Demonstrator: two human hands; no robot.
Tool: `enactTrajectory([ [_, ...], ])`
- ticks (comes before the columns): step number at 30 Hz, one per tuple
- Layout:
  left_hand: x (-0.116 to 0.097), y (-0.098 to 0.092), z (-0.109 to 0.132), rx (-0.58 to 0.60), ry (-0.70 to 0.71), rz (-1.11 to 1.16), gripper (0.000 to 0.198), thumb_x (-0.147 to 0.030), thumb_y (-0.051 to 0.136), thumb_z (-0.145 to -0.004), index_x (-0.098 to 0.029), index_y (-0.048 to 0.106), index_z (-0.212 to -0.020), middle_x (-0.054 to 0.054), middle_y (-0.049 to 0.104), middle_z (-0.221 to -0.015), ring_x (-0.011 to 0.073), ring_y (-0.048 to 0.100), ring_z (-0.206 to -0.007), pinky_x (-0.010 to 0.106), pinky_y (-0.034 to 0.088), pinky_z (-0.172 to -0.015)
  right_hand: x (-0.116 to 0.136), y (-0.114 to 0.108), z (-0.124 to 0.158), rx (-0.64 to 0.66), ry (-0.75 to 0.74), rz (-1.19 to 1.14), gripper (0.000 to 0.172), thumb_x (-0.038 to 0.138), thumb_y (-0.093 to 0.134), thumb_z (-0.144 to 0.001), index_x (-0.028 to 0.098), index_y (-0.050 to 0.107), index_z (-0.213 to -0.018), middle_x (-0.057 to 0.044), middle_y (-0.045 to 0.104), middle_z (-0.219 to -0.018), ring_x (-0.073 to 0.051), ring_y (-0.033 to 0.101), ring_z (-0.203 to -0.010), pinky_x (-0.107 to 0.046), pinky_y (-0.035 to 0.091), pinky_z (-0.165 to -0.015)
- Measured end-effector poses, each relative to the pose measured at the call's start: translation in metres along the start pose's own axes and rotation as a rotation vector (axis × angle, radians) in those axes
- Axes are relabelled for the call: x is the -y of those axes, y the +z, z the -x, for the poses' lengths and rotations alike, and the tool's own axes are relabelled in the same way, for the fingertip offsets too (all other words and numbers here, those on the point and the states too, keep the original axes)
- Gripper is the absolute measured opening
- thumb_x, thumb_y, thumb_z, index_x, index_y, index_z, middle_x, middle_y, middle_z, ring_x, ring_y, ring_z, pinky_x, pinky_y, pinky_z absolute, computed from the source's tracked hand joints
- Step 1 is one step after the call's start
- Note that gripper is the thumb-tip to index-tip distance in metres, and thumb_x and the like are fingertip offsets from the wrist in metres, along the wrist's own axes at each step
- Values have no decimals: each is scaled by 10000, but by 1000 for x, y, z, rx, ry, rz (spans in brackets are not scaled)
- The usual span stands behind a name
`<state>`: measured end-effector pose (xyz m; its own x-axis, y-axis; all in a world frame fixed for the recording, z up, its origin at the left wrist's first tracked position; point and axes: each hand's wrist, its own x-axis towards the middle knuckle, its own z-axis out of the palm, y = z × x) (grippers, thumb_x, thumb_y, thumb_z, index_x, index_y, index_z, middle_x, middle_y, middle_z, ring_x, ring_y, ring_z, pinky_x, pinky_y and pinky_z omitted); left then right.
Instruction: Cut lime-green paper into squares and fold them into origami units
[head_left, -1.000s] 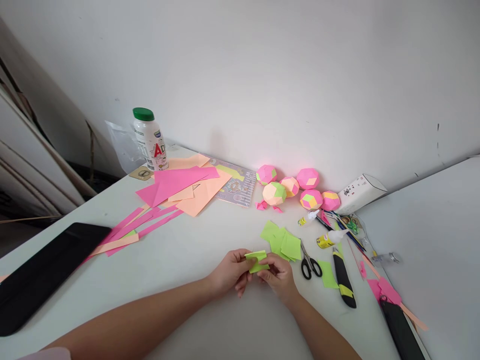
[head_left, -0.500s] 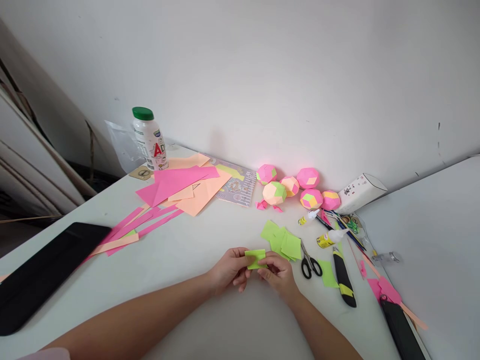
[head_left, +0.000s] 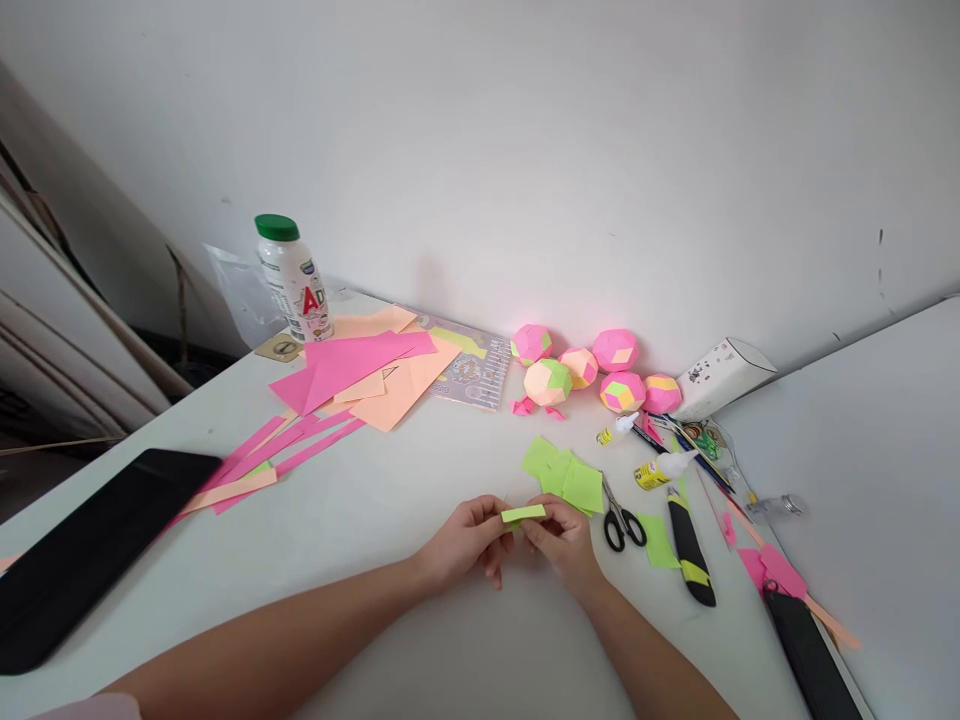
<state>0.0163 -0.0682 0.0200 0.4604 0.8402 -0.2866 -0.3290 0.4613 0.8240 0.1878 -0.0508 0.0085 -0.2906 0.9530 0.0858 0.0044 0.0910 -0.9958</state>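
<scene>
Pinching green paper strip [head_left: 523,514], left hand [head_left: 466,541], right hand [head_left: 564,540]; fingertips partly hidden

Bare table [head_left: 390,520] left; green squares [head_left: 566,478], scissors [head_left: 621,522] crowd right.

Matt green paper strip [head_left: 523,514], smooth matt white tabletop [head_left: 390,500], glossy black-handled metal scissors [head_left: 619,518], white plastic bottle [head_left: 294,283], faceted paper balls [head_left: 581,370].

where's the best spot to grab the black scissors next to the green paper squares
Probably the scissors are best taken by the two black loop handles at the near end, coming from above and from the person's side. The closed blades point away toward the green paper squares, and the right hand is closest.
</scene>
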Motion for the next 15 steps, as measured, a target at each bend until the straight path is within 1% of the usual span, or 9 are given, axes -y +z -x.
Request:
enactTrajectory([
  [3, 3, 0, 1, 6, 36, -27, 313, -431, 638, -734, -161, 509, -825, -29, 599, -663, 72, 515, -366, 251, 475, -435, 3, 1, 1, -13, 23, 15, 126, 249, 702, -746, 182, 637, -661, 3, 576, -762, -86, 520, -498, -226, 430, -462],
  [6, 7, -1, 0, 0, 35, -62, 344, -464, 636, -733, -161, 503, -829, -24, 605, -687, 74, 523, -369, 259, 480, -443, 3, 2, 2, -27, 43, 16, 142, 247, 697, -748, 178, 620, -652, 11, 576, -737, -84, 515, -493, -222, 420, -460],
  [11, 11, -4, -3, 0, 27, -67, 342, -472, 618, -752, -162, 497, -831, -21, 614, -700, 68, 517, -363, 258, 483, -441, 1, 2, 2, -24, 102, 15, 171, 256, 680, -765, 181, 580, -648, 44, 559, -548, -92, 490, -460, -219, 405, -463],
  [15, 13, -5, -5, 9, 35, -58, 324, -447, 625, -749, -161, 501, -838, -22, 618, -701, 68, 516, -361, 261, 491, -441, 0, 1, 2, -29, 146, 19, 171, 278, 687, -759, 178, 585, -664, 45, 569, -500, -94, 488, -442, -219, 409, -460],
])
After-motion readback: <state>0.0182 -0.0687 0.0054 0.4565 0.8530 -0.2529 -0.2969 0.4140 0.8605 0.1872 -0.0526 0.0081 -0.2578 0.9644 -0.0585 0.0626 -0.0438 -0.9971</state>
